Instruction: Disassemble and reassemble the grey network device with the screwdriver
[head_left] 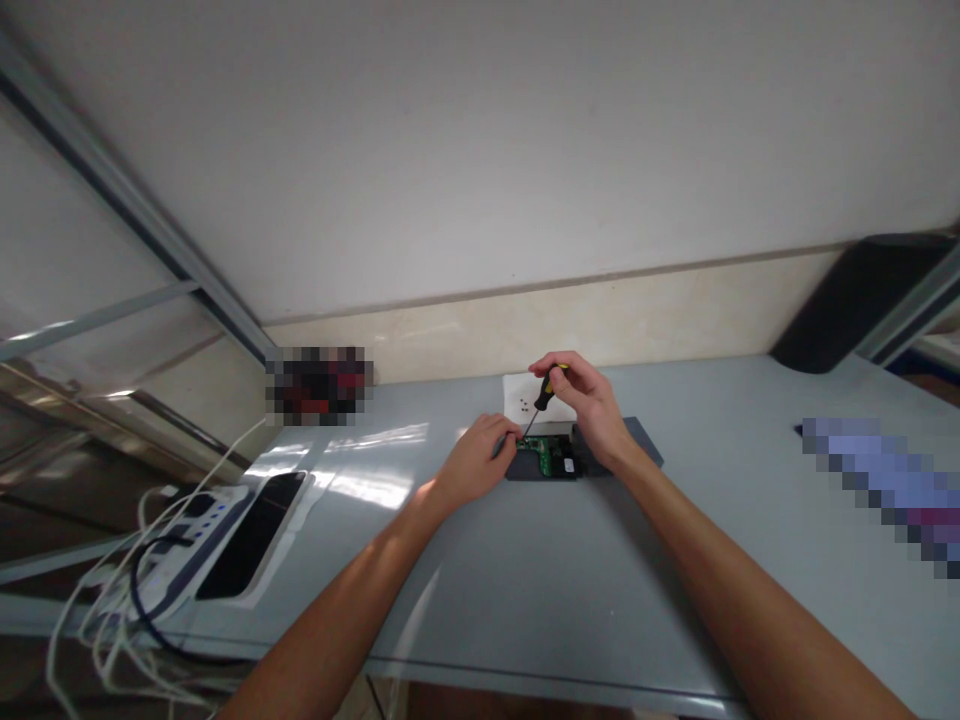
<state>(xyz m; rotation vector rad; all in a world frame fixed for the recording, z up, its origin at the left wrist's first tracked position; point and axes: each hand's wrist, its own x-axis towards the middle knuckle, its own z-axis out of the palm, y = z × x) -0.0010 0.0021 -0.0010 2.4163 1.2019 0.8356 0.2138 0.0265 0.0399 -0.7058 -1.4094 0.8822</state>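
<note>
A dark flat device (547, 462) lies open on the grey table (525, 570), showing a green circuit board (551, 455). My right hand (589, 405) is closed on a screwdriver with a yellow-and-black handle (546, 392), its tip pointing down at the board's left end. My left hand (480, 462) rests at the device's left edge, fingers curled and pinched against it near the screwdriver tip. What the left fingers pinch is too small to name.
A white paper or box (519, 398) lies behind the device. At the left sit a phone on a white sheet (255, 535), a power strip (187, 545) and tangled white cables (97, 620). A dark object (855, 300) stands at back right.
</note>
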